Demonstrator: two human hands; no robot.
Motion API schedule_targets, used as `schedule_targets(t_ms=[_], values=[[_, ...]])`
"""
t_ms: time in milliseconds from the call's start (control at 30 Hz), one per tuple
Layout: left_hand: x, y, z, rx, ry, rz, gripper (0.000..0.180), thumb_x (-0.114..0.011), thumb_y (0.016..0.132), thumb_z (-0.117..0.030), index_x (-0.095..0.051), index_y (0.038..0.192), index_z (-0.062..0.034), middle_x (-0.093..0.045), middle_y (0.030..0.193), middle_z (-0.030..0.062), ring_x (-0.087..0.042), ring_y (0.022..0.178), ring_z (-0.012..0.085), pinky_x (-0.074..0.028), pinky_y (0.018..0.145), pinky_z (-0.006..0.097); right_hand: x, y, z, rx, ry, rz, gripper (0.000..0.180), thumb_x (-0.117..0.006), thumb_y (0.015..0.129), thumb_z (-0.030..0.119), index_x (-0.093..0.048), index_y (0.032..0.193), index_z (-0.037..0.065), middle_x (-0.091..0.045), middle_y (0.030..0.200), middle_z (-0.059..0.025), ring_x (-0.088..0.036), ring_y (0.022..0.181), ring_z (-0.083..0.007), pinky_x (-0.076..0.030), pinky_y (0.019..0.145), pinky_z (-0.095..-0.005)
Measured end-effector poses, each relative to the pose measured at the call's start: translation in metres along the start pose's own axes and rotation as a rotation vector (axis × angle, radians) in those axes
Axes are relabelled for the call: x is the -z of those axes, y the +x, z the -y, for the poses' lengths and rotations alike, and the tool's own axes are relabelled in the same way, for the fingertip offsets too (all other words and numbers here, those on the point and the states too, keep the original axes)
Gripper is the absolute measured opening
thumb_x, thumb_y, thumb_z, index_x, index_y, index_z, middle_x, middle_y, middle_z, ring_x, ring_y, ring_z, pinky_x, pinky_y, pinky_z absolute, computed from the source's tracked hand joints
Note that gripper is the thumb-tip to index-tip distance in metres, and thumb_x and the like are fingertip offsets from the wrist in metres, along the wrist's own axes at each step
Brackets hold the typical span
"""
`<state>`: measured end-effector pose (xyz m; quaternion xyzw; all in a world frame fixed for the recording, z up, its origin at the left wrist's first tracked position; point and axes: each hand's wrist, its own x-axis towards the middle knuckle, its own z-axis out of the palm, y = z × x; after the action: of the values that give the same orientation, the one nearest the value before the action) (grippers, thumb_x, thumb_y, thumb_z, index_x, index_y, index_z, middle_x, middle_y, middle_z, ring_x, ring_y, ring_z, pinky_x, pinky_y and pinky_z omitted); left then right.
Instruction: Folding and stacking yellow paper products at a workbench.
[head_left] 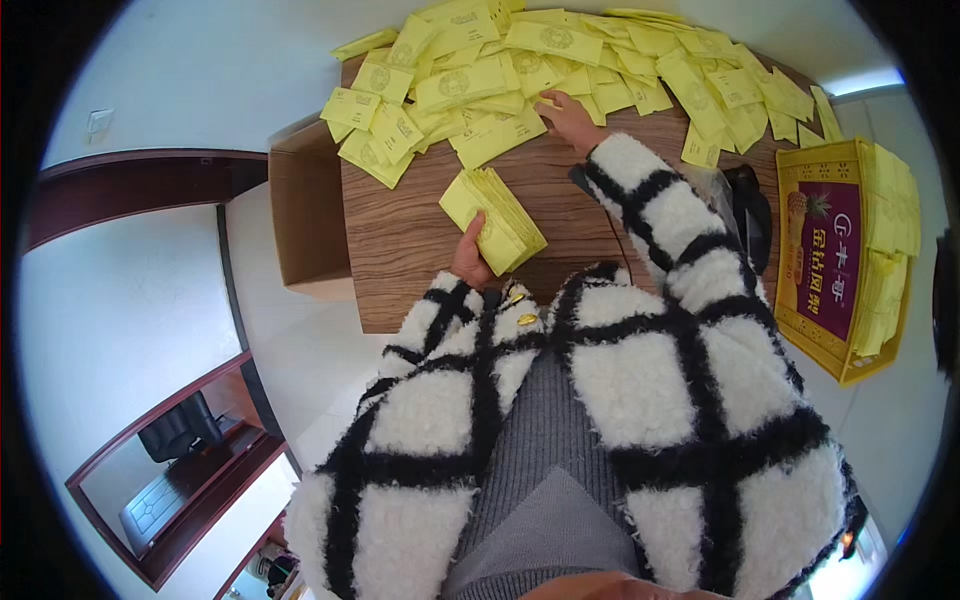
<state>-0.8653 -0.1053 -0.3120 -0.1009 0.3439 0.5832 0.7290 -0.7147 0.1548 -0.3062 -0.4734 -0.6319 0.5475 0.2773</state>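
My left hand (473,252) is closed around a thick stack of yellow envelopes (508,222), its thumb lying on top, close to my body over the wooden table (400,260). Farther off, my right hand (570,120) reaches to the near edge of a wide, loose pile of yellow envelopes (560,75). Its fingertips touch or hover over an envelope (495,138) at the pile's front. Whether those fingers grip it I cannot tell. Dark printed emblems mark many of the envelopes.
A yellow carton (842,260) with a purple panel stands at the right, filled with upright yellow envelopes. At the table's left side is an open brown cardboard box (310,210). A dark object (750,215) and clear plastic lie near my right sleeve. A white wall rises behind the pile.
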Motion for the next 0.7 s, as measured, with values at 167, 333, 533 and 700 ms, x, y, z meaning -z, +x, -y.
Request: schedule_targets(t_ms=[167,333,533,700], values=[[0.008,0.009,-0.010,-0.021,-0.018,-0.032,0.049,-0.063,0.090,-0.030,-0.048,0.129,-0.0054,-0.058,0.124,0.0126,-0.057,0.112,0.0291,-0.046,0.097,0.047,-0.026,0.028,0.033,-0.390,0.605,-0.012,0.040,-0.065,0.086,0.035,-0.058,0.115,0.009,-0.054,0.095,-0.0010,-0.050,0.083,-0.0105,-0.047,0.067,-0.0262],[0.006,0.016,-0.001,0.020,-0.022,-0.023,0.048,-0.063,0.090,-0.029,-0.048,0.129,-0.0051,-0.058,0.124,0.0126,-0.057,0.112,0.0289,-0.046,0.097,0.047,-0.011,0.014,0.018,-0.332,0.709,-0.054,0.031,-0.061,0.089,0.032,-0.058,0.111,0.010,-0.053,0.102,0.0011,-0.049,0.089,-0.0099,-0.046,0.070,-0.0261],[0.012,0.005,0.005,-0.004,-0.034,0.007,0.049,-0.062,0.090,-0.030,-0.048,0.129,-0.0045,-0.058,0.124,0.0127,-0.057,0.111,0.0293,-0.046,0.097,0.047,-0.006,-0.086,-0.014,-0.470,0.763,-0.033,0.032,-0.060,0.091,0.028,-0.057,0.116,0.008,-0.057,0.105,-0.0008,-0.052,0.094,-0.0126,-0.045,0.075,-0.0268],[0.020,-0.001,0.004,0.008,-0.019,0.037,0.048,-0.063,0.090,-0.030,-0.049,0.128,-0.0044,-0.059,0.124,0.0128,-0.058,0.111,0.0291,-0.046,0.097,0.047,-0.003,-0.173,-0.048,-0.508,0.800,-0.110,0.035,-0.061,0.091,0.029,-0.058,0.117,0.006,-0.062,0.102,-0.0021,-0.057,0.088,-0.0118,-0.045,0.068,-0.0243]])
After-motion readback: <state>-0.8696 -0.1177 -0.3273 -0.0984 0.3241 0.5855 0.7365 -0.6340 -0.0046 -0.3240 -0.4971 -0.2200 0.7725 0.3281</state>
